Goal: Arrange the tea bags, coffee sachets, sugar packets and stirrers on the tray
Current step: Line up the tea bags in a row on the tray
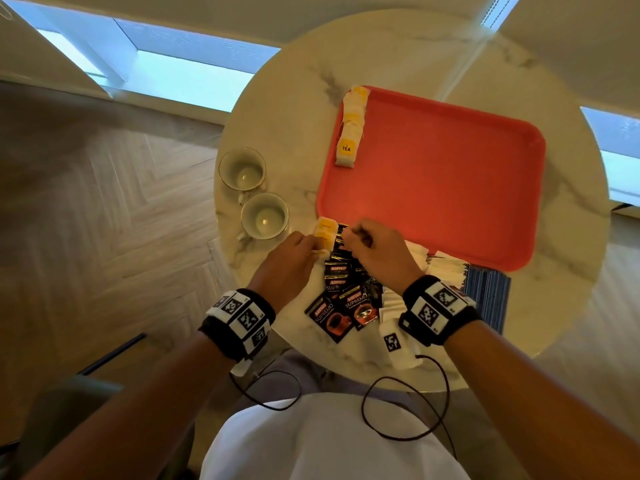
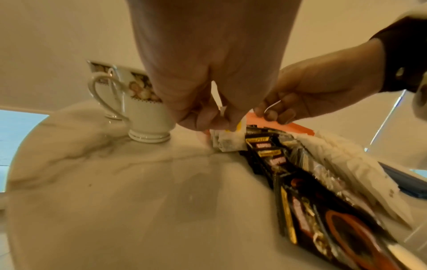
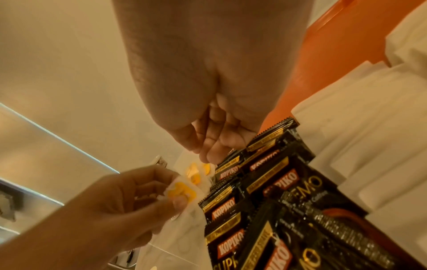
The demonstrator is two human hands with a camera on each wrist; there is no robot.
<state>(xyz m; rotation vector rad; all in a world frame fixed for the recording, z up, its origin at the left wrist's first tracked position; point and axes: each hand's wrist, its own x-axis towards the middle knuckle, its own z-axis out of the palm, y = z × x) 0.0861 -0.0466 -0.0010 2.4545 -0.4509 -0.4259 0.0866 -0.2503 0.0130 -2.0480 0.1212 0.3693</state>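
A red tray lies on the round marble table, with a row of yellow-tagged tea bags along its left edge. More tea bags are piled at the tray's near left corner. My left hand pinches one tea bag by its yellow tag just above this pile. My right hand, fingers curled, pinches a thin white string close beside it. Black coffee sachets fan out below both hands. White sugar packets lie under my right wrist.
Two gold-rimmed teacups stand left of the tray, close to my left hand. A blue striped stack sits at the tray's near right corner. The table's edge runs just behind my wrists.
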